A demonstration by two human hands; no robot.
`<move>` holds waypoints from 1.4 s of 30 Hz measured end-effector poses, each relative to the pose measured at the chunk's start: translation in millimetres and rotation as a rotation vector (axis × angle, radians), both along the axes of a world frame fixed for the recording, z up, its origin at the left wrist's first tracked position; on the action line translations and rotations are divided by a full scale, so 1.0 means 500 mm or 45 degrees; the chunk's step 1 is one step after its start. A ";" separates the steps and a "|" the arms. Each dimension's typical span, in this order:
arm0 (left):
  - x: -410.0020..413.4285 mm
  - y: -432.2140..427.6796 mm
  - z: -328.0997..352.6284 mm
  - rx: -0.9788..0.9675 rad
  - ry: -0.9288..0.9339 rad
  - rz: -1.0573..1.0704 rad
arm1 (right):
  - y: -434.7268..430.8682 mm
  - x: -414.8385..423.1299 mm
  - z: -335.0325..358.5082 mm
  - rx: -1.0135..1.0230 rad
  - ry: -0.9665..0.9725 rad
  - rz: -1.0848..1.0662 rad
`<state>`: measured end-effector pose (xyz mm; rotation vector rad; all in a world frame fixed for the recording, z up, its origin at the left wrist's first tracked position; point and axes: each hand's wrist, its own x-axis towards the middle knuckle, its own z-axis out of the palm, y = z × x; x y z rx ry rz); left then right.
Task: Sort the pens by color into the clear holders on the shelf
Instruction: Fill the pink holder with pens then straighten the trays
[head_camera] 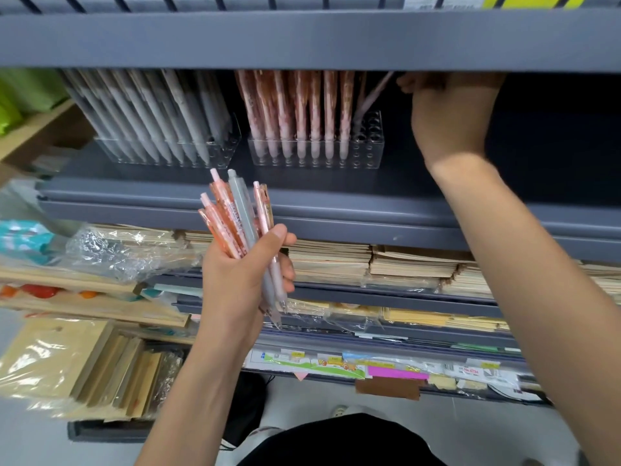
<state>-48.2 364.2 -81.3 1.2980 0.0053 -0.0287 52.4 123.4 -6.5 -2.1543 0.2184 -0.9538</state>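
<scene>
Head: left hand (242, 274) grips pens (235, 213), right hand (450, 119) raised

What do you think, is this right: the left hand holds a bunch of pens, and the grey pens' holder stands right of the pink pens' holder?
Not quite. The head view shows the left hand holding the bunch of pens, but the grey pens' holder stands left of the pink pens' holder, not right.

Two clear holders (369, 153) — two hands (242, 274) — one pen bunch (235, 210).
</scene>
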 end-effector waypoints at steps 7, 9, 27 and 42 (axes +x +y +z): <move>-0.006 -0.002 0.000 -0.009 0.027 0.048 | 0.015 0.006 0.011 -0.242 0.033 -0.003; -0.008 -0.002 0.001 -0.004 0.007 0.042 | 0.023 0.010 0.008 -0.328 0.037 0.037; -0.016 -0.009 -0.017 -0.032 0.010 -0.059 | 0.049 -0.065 -0.030 0.088 -0.008 0.167; -0.019 -0.059 -0.020 -0.033 -0.048 -0.221 | 0.090 -0.186 -0.080 0.480 0.383 0.923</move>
